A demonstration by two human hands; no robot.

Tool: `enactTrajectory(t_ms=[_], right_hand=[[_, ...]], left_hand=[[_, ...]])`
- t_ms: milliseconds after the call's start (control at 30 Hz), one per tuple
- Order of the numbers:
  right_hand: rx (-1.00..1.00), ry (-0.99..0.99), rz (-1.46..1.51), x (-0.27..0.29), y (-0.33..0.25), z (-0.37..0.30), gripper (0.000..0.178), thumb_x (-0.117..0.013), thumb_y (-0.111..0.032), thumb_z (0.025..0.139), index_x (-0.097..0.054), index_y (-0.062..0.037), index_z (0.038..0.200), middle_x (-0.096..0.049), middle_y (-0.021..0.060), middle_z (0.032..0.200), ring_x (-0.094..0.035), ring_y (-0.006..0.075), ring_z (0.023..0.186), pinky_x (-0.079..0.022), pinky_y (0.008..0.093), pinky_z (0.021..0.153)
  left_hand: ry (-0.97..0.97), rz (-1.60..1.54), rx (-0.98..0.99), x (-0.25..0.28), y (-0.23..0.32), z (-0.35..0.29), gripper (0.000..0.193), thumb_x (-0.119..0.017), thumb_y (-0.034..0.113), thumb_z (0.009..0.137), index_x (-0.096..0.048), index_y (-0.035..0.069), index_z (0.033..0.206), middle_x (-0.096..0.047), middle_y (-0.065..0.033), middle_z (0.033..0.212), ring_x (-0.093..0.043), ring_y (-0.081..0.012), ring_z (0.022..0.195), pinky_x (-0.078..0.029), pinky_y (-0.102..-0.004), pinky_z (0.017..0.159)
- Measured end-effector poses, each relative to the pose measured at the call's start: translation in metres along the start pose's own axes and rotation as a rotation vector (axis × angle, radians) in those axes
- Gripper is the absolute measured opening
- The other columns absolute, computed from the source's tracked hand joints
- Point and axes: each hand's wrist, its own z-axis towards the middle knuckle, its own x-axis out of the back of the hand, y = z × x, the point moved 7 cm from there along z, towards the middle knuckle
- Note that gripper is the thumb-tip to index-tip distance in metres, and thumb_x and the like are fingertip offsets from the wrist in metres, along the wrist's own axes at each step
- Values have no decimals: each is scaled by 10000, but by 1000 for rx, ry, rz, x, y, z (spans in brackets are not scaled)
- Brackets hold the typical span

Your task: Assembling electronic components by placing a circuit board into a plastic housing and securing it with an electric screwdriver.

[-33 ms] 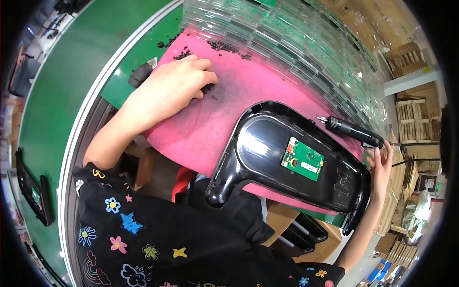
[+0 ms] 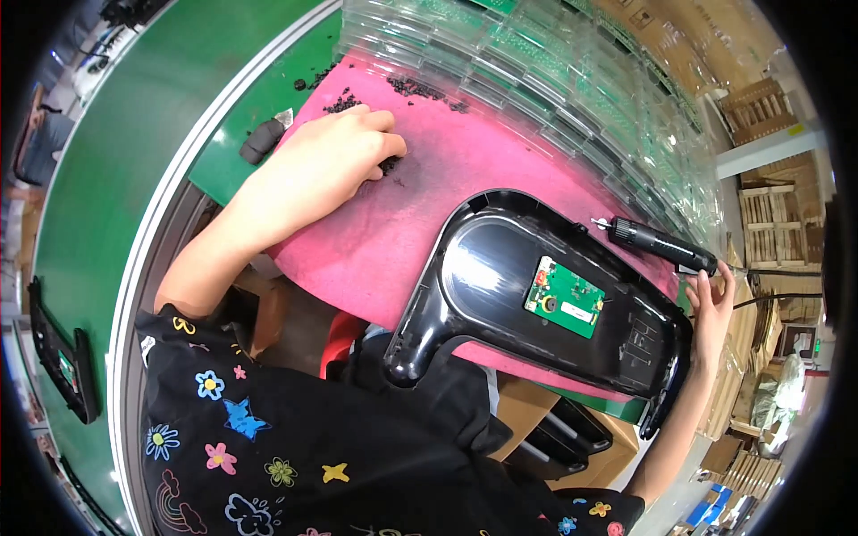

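Observation:
My left hand (image 2: 335, 161) rests on the pink mat (image 2: 429, 205) with its fingers curled down over a small heap of black screw-like bits (image 2: 390, 166). Its fingertips are hidden, so what they pinch cannot be seen. To the right lies a black plastic housing (image 2: 487, 335), hollow side up, with a green circuit board (image 2: 565, 297) inside it. My right hand (image 2: 710, 313) is beside the housing's far right end, fingers stretched and apart. Its fingertips are at the rear end of a black electric screwdriver (image 2: 661, 246), which lies behind the housing.
More black bits (image 2: 416, 87) are scattered at the mat's far edge. Clear plastic trays (image 2: 536, 80) with green boards are stacked behind. A dark lump (image 2: 262, 141) sits left of the mat. Below the table, a cardboard box (image 2: 517, 415) holds black parts. A green conveyor (image 2: 107, 205) runs along the left.

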Motion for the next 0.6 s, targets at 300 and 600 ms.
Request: enactTrajectory(t_ms=[300,600], right_hand=[[396,133,661,-58,-64,11,701,-643,-41,946,-200,-2,1487,-378,270,1477,-506,310,1286,-455,476,1100],[105,-195,785,-127,-102,21,401,-683,-266,958,-524,-18,1231,-602,72,1043,-598,196,1002,-463,365,928]], left_hand=[[57,30,46,-4,2,9,116,-621,28,826,-640,-16,932,-617,-157,927,-616,-368,919,-496,-445,803],[43,-1,54,3,16,34,70,-596,18,809,-586,-49,828,-628,-225,847,-620,-417,873,-479,-498,776]])
